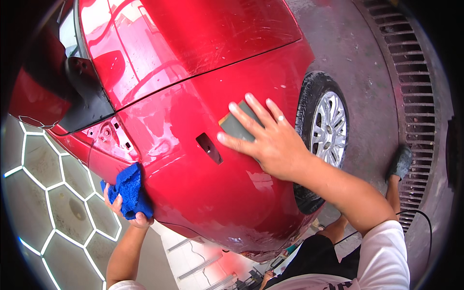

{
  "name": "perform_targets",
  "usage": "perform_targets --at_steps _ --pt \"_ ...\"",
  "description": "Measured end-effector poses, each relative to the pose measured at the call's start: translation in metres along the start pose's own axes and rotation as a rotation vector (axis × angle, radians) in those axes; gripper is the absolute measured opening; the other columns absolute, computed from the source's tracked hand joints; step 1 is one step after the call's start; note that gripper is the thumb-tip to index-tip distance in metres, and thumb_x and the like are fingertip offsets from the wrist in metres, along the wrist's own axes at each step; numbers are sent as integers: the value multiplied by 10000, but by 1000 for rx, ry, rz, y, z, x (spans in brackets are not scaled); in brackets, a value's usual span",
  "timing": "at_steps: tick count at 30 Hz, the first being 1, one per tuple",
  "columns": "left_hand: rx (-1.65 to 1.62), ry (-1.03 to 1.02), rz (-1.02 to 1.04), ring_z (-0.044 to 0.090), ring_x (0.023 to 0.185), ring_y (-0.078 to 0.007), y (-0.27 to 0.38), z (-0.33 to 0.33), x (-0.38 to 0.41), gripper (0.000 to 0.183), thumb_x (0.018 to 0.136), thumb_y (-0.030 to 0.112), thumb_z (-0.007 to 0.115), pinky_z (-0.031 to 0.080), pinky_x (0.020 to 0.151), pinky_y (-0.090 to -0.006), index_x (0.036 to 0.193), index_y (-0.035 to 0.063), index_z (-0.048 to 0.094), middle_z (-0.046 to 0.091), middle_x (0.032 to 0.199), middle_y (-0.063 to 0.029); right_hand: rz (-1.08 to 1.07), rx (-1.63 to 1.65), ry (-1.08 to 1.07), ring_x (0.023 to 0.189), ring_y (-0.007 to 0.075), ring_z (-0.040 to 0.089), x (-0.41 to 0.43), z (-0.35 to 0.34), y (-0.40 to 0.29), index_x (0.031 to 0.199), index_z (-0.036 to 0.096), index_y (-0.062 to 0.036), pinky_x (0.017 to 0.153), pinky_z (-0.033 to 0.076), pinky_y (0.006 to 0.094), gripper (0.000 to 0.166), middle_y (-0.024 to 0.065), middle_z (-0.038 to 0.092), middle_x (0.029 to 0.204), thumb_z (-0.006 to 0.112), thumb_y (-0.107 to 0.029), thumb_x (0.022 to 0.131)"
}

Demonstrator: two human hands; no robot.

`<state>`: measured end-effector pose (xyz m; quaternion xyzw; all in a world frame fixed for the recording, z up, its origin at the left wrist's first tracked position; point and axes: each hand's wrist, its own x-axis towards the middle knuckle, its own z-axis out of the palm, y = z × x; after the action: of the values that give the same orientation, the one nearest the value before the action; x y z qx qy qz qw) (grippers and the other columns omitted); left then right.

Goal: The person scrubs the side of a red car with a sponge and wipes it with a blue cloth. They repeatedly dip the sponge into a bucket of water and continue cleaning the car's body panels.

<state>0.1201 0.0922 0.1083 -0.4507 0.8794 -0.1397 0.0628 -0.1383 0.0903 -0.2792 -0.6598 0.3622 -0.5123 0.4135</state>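
Note:
My right hand (277, 146) lies with spread fingers over a grey sanding pad (235, 125), pressing it flat to the red front fender (221, 188) of a car. The palm and fingers hide part of the pad. To the left of the pad, a small dark slot-shaped opening (209, 148) is cut into the fender. My left hand (125, 210) grips a bunched blue cloth (130, 188) by the fender's upper edge. Just above the cloth, an uncovered corner panel (112, 134) shows holes and clips. Whitish smears and glossy reflections mark the paint.
A tyre with a silver alloy wheel (330, 127) stands right of the fender. The door (232, 32) and black-based side mirror (78, 72) are above. A floor grate (413, 79) runs along the right, near a foot in a grey clog (400, 161). A black cable (429, 221) curves nearby.

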Motion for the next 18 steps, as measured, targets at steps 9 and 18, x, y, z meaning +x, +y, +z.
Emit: perform_targets --at_steps 9,18 --pt "26 -36 5 387 1475 -506 7 1 4 696 993 640 536 263 1236 -649 1476 143 477 354 1587 -335 166 289 -144 1558 459 396 -154 -10 -17 1618 507 -262 1266 315 596 769 251 381 1699 659 -9 908" --pt "36 -78 37 378 1485 -511 9 3 16 687 999 621 529 248 1244 -648 1478 133 472 358 1589 -337 1054 740 503 1350 328 636 -192 -16 33 1719 244 -54 1069 517 389 611 245 439 1659 419 -248 1167"
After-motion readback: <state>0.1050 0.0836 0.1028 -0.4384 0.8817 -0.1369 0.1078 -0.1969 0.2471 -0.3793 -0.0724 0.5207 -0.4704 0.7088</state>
